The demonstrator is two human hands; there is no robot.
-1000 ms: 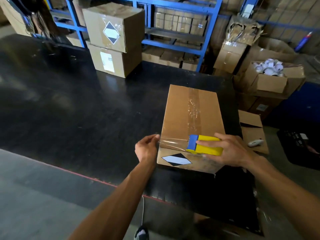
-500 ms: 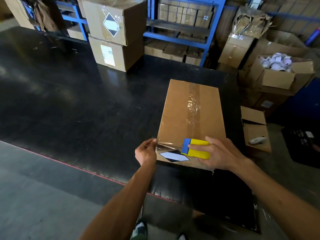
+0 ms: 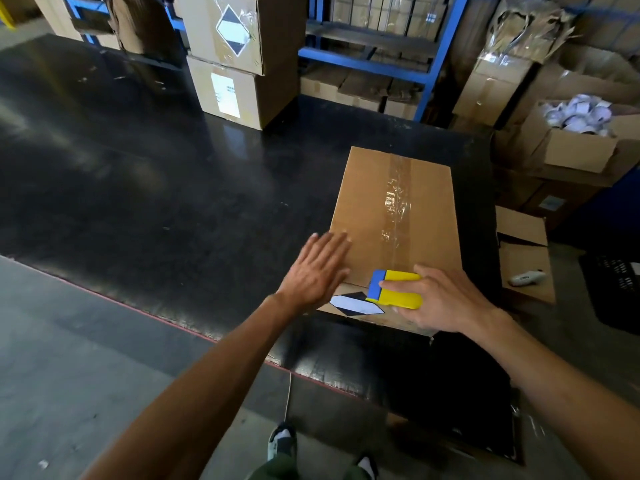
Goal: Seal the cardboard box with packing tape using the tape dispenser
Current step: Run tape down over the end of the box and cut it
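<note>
A closed cardboard box [image 3: 367, 209] lies on the black table [image 3: 173, 202], with a strip of clear tape [image 3: 396, 202] running down the middle of its top. A black and white diamond label [image 3: 356, 303] shows on its near side. My right hand [image 3: 440, 299] grips the yellow and blue tape dispenser [image 3: 394, 289] at the box's near top edge. My left hand [image 3: 317, 268] is flat with fingers spread, hovering at the box's near left corner and holding nothing.
Two stacked cartons [image 3: 239, 57] stand at the table's far side before blue shelving [image 3: 381, 64]. Open boxes [image 3: 581, 147] with white rolls stand on the right. A small carton [image 3: 523, 258] with a white tool [image 3: 526, 278] on it sits right of the table.
My left hand let go of the tape end at the box's left corner and opened flat. The dispenser stayed at the near edge in my right hand.
</note>
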